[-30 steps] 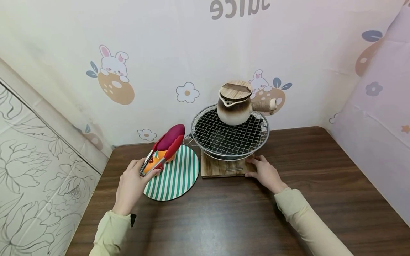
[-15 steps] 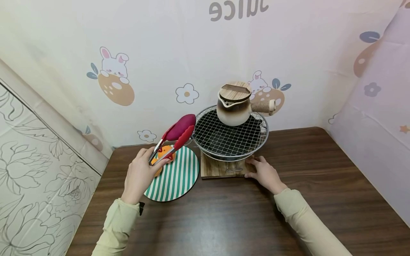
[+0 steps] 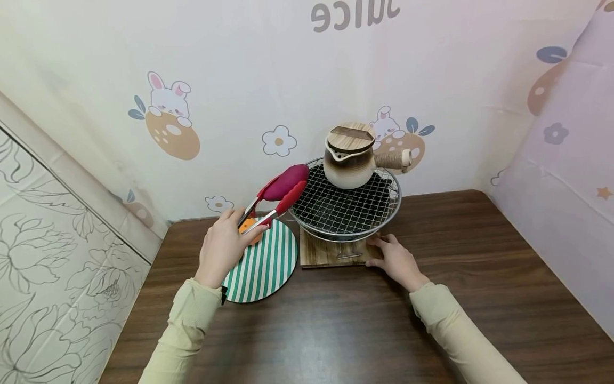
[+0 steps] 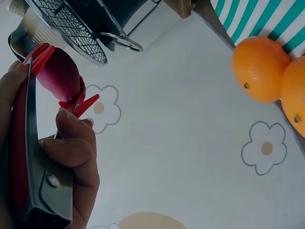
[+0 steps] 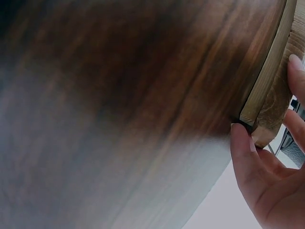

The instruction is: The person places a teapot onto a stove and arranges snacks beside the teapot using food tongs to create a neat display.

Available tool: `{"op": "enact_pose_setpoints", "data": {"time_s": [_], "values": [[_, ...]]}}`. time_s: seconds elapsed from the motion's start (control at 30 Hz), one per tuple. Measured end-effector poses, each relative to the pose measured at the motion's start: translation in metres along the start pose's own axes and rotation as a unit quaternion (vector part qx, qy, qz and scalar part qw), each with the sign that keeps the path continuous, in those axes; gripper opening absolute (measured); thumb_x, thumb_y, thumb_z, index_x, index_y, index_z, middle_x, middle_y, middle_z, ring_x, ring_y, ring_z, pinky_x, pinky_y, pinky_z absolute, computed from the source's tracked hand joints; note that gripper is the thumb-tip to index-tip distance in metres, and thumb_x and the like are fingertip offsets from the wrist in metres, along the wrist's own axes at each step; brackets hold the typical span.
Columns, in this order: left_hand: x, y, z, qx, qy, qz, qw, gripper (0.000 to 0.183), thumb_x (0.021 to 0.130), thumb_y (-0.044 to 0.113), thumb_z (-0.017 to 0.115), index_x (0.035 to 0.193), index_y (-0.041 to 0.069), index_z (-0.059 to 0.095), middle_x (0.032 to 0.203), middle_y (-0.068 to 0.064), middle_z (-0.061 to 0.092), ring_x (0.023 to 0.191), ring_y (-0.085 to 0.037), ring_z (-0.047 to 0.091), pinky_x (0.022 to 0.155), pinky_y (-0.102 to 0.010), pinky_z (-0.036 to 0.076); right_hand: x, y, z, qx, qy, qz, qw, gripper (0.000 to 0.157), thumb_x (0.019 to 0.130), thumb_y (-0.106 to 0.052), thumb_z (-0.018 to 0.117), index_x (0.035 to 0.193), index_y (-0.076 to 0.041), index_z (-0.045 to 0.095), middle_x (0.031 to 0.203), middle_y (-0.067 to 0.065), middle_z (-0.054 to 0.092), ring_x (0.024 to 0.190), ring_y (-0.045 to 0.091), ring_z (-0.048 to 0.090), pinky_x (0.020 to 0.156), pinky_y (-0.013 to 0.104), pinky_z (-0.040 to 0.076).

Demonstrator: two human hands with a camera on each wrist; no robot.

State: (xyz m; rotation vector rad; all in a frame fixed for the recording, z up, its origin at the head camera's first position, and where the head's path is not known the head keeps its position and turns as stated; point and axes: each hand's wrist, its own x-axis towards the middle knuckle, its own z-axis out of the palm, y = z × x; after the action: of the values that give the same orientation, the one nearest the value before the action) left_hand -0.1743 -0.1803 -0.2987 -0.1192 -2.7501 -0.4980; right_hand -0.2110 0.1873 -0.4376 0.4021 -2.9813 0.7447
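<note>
My left hand grips tongs with red tips and metal arms. Between the tips sits a smooth purple oval, perhaps a sweet potato; the left wrist view shows this purple oval too. The tongs' ends overlap the left rim of a round mesh grill; contact cannot be told. My right hand holds the front right corner of the wooden board under the grill. Close up, thumb and fingertips touch that board. A clay teapot with a wooden lid stands on the mesh.
Oranges lie on a round green-and-white striped mat, partly hidden behind my left hand in the head view. The teapot's wrapped handle juts right. A printed cloth wall rises behind the brown table.
My left hand has moved right and away from me, carrying the tongs and purple oval from over the striped mat to the grill's left rim. My right hand has stayed in place.
</note>
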Motion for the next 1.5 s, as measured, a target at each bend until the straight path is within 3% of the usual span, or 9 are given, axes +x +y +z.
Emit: {"op": "enact_pose_setpoints", "data": {"time_s": [0.23, 0.53, 0.93, 1.27, 1.5], "values": [[0.008, 0.005, 0.000, 0.015, -0.033, 0.000, 0.9993, 0.070, 0.083, 0.062, 0.062, 0.128, 0.009, 0.059, 0.113, -0.010, 0.061, 0.077, -0.030, 0.064, 0.066, -0.044, 0.055, -0.001, -0.001, 0.000, -0.003, -0.005, 0.001, 1.000, 0.057, 0.080, -0.035, 0.076, 0.130, -0.011, 0.060, 0.118, 0.024, 0.052, 0.089, 0.040, 0.062, 0.062, 0.052, 0.051], [0.018, 0.011, -0.001, 0.032, -0.040, 0.012, 0.9986, 0.068, 0.083, 0.063, 0.061, 0.122, 0.007, 0.062, 0.109, -0.011, 0.062, 0.079, -0.027, 0.064, 0.069, -0.044, 0.057, -0.001, -0.001, -0.001, -0.003, -0.004, 0.002, 1.000, 0.057, 0.081, -0.034, 0.075, 0.130, -0.011, 0.060, 0.121, 0.025, 0.052, 0.091, 0.041, 0.063, 0.064, 0.052, 0.051], [0.029, 0.017, 0.000, 0.040, -0.049, 0.023, 0.9977, 0.071, 0.083, 0.060, 0.064, 0.126, 0.005, 0.062, 0.112, -0.014, 0.063, 0.082, -0.030, 0.067, 0.069, -0.044, 0.056, -0.001, -0.002, -0.001, -0.002, -0.006, 0.003, 1.000, 0.057, 0.081, -0.035, 0.075, 0.131, -0.011, 0.059, 0.125, 0.026, 0.050, 0.098, 0.044, 0.062, 0.069, 0.055, 0.052], [0.032, 0.021, 0.002, 0.044, -0.057, 0.019, 0.9972, 0.062, 0.084, 0.062, 0.062, 0.112, 0.006, 0.065, 0.099, -0.011, 0.062, 0.073, -0.025, 0.062, 0.066, -0.041, 0.055, -0.001, -0.002, -0.002, -0.003, -0.008, 0.005, 1.000, 0.057, 0.081, -0.035, 0.075, 0.131, -0.011, 0.059, 0.124, 0.026, 0.051, 0.097, 0.044, 0.062, 0.067, 0.054, 0.052], [0.034, 0.022, 0.003, 0.040, -0.068, 0.009, 0.9969, 0.068, 0.085, 0.063, 0.060, 0.121, 0.006, 0.062, 0.105, -0.011, 0.061, 0.076, -0.026, 0.062, 0.070, -0.043, 0.055, -0.002, -0.003, -0.002, -0.002, -0.008, 0.009, 1.000, 0.058, 0.081, -0.035, 0.075, 0.131, -0.011, 0.059, 0.125, 0.026, 0.051, 0.098, 0.044, 0.062, 0.069, 0.055, 0.052]]}}
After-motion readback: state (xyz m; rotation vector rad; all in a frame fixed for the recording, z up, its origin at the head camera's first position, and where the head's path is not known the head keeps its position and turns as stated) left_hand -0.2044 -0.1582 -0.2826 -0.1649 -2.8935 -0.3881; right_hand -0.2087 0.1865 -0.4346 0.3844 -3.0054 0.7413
